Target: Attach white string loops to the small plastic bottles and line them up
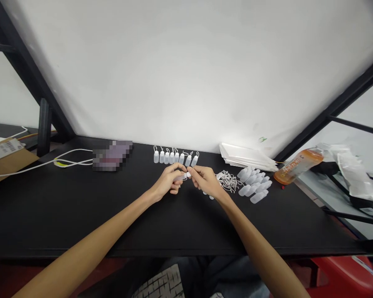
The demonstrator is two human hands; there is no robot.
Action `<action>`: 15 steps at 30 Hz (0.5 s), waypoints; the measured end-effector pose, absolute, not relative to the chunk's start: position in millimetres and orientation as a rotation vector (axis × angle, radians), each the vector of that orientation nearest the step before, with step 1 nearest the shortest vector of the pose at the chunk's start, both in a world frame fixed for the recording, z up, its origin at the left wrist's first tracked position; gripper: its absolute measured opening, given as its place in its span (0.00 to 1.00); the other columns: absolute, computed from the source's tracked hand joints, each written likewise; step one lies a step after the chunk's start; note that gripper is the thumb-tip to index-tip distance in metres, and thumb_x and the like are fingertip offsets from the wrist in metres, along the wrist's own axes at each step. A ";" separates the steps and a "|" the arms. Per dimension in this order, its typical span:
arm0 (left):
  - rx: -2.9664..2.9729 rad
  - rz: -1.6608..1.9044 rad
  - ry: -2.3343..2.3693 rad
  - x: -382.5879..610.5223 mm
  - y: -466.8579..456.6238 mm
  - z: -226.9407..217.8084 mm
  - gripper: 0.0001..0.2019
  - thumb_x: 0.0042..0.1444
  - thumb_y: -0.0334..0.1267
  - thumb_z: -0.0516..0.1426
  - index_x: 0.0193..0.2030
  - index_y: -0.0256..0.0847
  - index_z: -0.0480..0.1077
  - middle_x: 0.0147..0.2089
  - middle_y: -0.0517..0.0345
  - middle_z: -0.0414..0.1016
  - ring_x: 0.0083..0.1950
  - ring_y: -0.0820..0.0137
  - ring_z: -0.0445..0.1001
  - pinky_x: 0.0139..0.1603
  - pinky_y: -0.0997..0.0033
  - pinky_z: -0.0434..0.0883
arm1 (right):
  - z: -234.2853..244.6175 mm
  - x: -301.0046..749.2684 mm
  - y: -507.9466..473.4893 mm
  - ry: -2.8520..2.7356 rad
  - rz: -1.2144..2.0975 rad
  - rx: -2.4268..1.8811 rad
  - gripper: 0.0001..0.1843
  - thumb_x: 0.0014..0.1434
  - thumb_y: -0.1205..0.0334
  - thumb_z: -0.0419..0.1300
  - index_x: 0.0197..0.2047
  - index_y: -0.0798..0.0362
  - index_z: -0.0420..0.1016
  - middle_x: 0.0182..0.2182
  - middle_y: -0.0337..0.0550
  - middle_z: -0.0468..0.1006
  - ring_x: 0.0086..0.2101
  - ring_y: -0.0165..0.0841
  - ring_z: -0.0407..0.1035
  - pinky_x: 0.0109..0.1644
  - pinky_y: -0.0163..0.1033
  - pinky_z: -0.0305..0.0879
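Note:
My left hand (170,181) is closed around a small translucent plastic bottle (180,178), tilted with its neck to the right. My right hand (203,178) pinches the white cap (188,174) at the bottle's neck, and a thin loop hangs below it. Behind my hands stands a row of several similar bottles (172,158) with white caps and looped cords. To the right of my right hand lies a pile of white looped cords (228,181), and beyond it a group of uncapped-looking bottles (257,182) lies on the black table (127,223). Small white pieces are partly hidden beneath my right wrist.
A stack of white sheets or bags (247,157) lies against the wall. At the right is an orange drink bottle (298,165) on its side, with plastic packaging (357,174) beyond. A blurred-out flat object (113,156), white cable (74,151) and cardboard (10,159) are left.

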State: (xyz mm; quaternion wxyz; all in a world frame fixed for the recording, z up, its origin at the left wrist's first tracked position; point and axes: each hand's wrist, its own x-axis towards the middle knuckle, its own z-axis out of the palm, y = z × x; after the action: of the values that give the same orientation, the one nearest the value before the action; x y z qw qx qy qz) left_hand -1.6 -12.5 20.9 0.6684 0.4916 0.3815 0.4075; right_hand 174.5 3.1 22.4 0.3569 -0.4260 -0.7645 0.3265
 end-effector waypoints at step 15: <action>1.205 0.943 0.940 -5.6 -5.6 17.6 0.05 0.56 0.37 0.54 0.40 0.43 0.63 0.20 0.70 0.52 0.17 0.81 0.46 0.17 0.82 0.48 | 24.7 175.7 3.1 -1.869 0.992 -0.973 0.15 0.56 0.52 0.64 0.40 0.55 0.74 0.30 0.42 0.74 0.28 0.31 0.72 0.24 0.32 0.66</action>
State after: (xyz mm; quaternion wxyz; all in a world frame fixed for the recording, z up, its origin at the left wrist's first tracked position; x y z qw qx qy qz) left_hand -5.6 -5.6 17.6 0.6233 0.5246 0.4093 0.4108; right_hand 175.7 3.1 24.7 0.3954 -0.3839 -0.7371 0.3912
